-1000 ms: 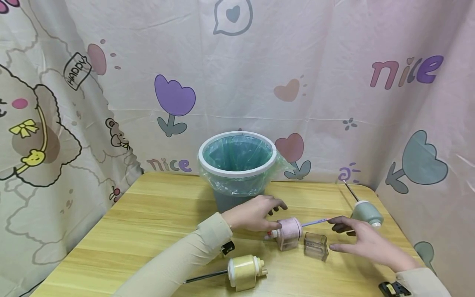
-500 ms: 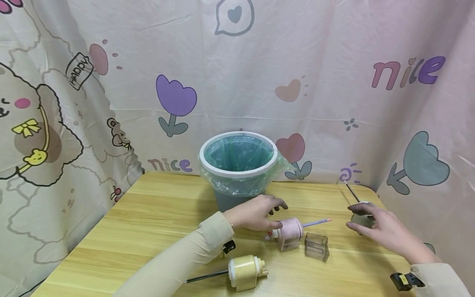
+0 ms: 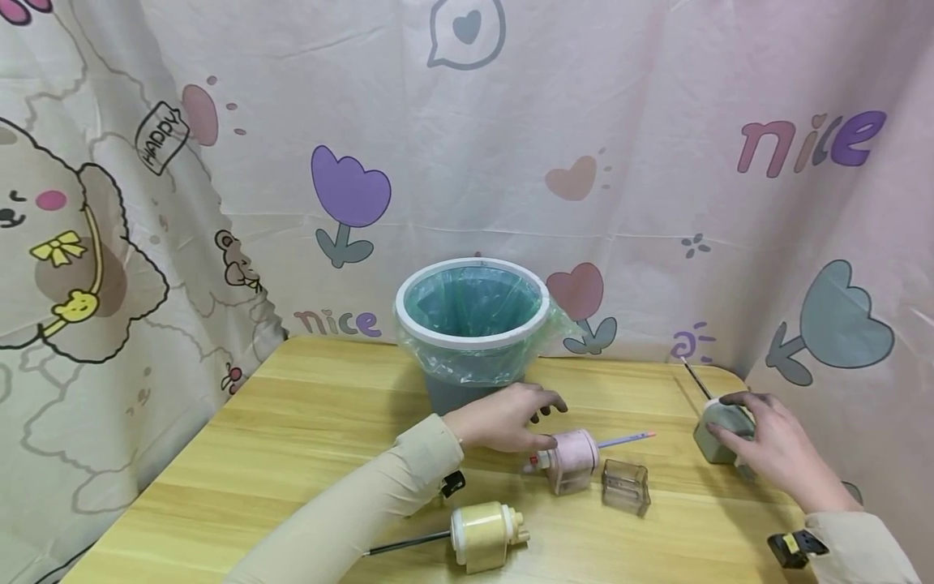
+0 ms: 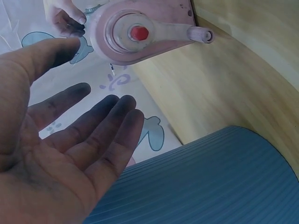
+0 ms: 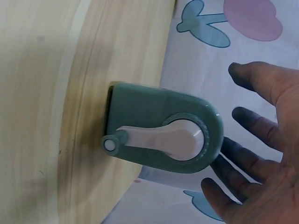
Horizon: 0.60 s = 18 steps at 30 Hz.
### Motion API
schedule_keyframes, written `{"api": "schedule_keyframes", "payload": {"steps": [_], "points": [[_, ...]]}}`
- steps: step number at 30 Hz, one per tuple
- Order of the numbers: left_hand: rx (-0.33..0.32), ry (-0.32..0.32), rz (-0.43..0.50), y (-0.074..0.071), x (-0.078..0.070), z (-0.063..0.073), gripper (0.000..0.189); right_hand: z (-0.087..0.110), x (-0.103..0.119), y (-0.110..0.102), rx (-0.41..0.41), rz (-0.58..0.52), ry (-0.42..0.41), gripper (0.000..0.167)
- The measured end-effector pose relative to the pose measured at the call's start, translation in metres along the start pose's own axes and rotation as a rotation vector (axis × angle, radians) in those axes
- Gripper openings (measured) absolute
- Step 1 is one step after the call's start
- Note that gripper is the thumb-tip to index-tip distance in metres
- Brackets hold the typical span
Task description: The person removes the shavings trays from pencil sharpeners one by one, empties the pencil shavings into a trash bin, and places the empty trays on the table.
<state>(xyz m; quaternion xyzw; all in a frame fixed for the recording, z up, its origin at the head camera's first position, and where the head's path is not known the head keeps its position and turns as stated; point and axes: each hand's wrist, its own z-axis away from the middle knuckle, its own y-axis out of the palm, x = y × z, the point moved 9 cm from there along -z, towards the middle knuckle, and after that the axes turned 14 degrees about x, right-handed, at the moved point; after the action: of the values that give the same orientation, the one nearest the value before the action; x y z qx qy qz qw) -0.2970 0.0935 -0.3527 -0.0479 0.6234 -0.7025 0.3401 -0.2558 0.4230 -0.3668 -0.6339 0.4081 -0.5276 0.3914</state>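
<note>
At the table's right side my right hand (image 3: 781, 446) hovers around a green crank pencil sharpener (image 3: 718, 434), its fingers spread and thumb apart from it in the right wrist view. The white crank arm (image 5: 163, 139) faces that camera. A dark pencil (image 3: 698, 380) sticks out of the sharpener's far side. My left hand (image 3: 507, 418) is held with loose fingers beside a pink pencil sharpener (image 3: 573, 462), thumb tip near its crank side. From the pink sharpener extends a purple pencil (image 3: 623, 440). Dark smudges cover the fingertips of both hands.
Behind my left hand stands a bin (image 3: 452, 393) lined with a green plastic bag. A small smoky clear box (image 3: 625, 487) lies right of the pink sharpener. Nearer the front is a yellow sharpener (image 3: 481, 537) with a black pencil (image 3: 409, 543). A printed curtain encloses the table.
My right hand has moved right, from beside the smoky box and purple pencil to the green sharpener. My left hand has stayed by the pink sharpener.
</note>
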Motion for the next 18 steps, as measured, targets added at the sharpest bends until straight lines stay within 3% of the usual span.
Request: {"api": "schedule_keyframes", "payload": {"steps": [18], "points": [[0.027,-0.025,0.042,0.003,0.008,-0.009,0.05,-0.01,-0.021,0.009,0.081,0.001,0.104,0.068]]}}
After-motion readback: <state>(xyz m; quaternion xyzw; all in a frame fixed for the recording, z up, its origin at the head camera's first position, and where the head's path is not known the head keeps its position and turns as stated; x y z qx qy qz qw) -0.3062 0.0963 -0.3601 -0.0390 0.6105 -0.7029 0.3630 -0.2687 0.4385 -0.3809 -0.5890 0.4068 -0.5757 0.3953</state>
